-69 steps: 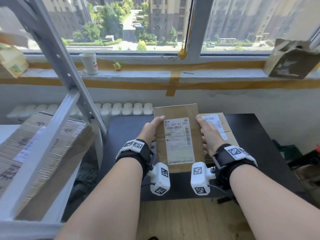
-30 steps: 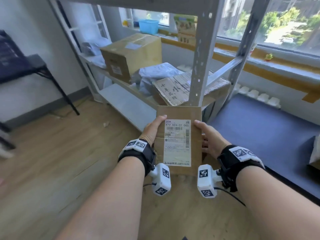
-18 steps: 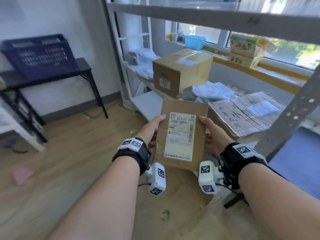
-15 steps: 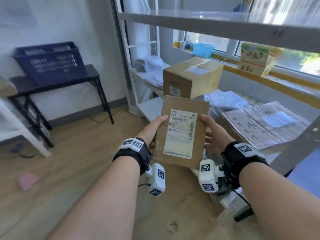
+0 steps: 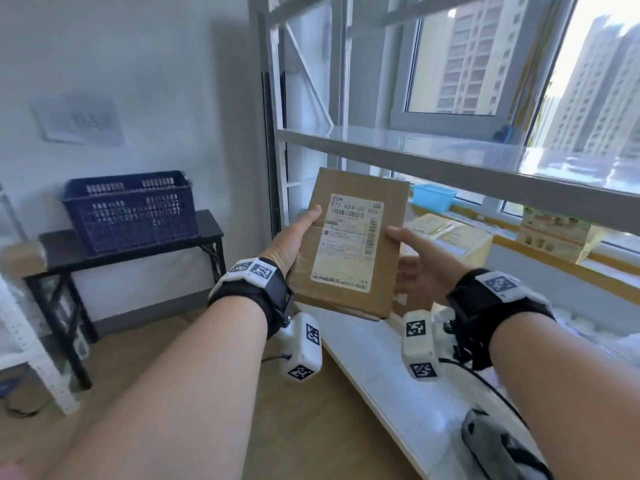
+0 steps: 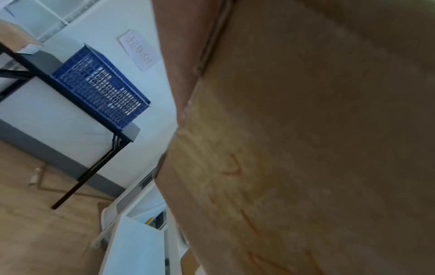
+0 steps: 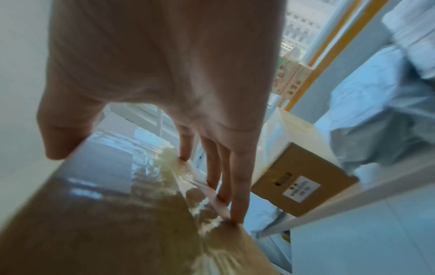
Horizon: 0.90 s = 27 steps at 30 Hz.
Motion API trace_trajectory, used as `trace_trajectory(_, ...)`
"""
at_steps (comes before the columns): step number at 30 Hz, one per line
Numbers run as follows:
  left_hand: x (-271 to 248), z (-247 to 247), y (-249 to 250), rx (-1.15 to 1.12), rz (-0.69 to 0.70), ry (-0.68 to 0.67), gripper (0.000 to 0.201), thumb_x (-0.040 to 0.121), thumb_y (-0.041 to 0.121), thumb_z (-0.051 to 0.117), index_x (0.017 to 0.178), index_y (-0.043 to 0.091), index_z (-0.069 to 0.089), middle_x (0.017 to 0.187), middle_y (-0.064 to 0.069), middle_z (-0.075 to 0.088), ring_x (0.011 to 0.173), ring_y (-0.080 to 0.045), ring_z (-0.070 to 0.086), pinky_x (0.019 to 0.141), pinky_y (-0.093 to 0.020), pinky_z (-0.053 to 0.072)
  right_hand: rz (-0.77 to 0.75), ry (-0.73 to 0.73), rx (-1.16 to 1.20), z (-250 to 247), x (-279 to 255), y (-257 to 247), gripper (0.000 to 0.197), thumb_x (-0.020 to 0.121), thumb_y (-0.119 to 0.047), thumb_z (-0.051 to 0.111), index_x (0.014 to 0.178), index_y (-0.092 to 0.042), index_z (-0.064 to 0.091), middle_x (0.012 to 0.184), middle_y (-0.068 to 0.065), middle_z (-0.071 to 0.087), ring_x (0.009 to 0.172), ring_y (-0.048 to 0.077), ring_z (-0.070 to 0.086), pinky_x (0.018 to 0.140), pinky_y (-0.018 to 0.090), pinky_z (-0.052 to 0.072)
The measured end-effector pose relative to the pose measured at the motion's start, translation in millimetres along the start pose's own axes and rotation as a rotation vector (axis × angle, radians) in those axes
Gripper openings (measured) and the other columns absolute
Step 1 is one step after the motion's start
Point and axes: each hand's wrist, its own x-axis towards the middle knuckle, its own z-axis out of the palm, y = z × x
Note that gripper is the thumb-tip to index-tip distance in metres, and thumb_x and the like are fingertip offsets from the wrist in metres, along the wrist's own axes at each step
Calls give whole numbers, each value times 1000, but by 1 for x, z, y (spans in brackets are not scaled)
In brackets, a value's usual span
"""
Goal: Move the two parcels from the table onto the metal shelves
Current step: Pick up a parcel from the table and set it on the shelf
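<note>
A flat brown cardboard parcel [image 5: 353,244] with a white shipping label is held in the air in front of the grey metal shelves [image 5: 450,164]. It sits above the lower white shelf board [image 5: 377,368] and just under the upper board's front edge. My left hand [image 5: 299,235] grips its left edge, thumb on top. My right hand [image 5: 412,258] grips its right edge, thumb on the label face and fingers [image 7: 223,186] against the side. The parcel's underside [image 6: 306,148] fills the left wrist view. The second parcel is not in view.
A big cardboard box [image 5: 450,237] [image 7: 299,176] and pale plastic bags stand on the lower shelf behind the parcel. A grey bag [image 5: 498,445] lies at bottom right. A blue crate [image 5: 128,209] sits on a black side table [image 5: 138,247] to the left.
The view has swung from the black table round to the shelves. Both hands kept hold of the parcel and have raised it toward the gap between the two shelf boards.
</note>
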Motion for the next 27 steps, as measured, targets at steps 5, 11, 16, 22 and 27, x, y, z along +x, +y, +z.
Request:
trace_trajectory(5,73,-29,43,11,72,-29,43,98,50,42,83,17,65,58,-1,72,46,-15,69,45,-19,55,-89,-29,38,16,81,-45,50,85,-44,68,125,-17,57,112,18,66,97,32,69,74,41,58)
trace_trajectory(11,171,-54,86,33,133,-11,40,97,50,44,90,19,69,71,-2,76,56,-15,72,62,-26,55,-140,-38,21,19,185,-102,41,89,-45,63,118,-16,59,105,20,65,95,36,66,82,46,56)
trace_trajectory(16,243,-75,90,-21,169,38,40,91,51,51,110,20,67,108,-12,72,87,-24,67,80,-33,53,-167,20,-16,25,272,-146,61,81,-54,68,124,-12,56,100,20,68,84,33,69,70,39,59)
trace_trajectory(22,337,-112,109,-55,168,120,45,59,58,67,89,23,64,85,-2,62,93,-24,57,95,-42,49,-148,122,-43,42,358,-195,71,81,-62,63,124,-9,47,104,26,66,86,36,70,80,46,58)
trace_trajectory(27,424,-137,140,-5,194,28,34,75,60,60,87,28,64,66,6,65,83,-19,58,95,-40,48,-164,243,8,62,431,-230,80,75,-70,63,124,-11,43,110,31,61,94,41,69,80,49,58)
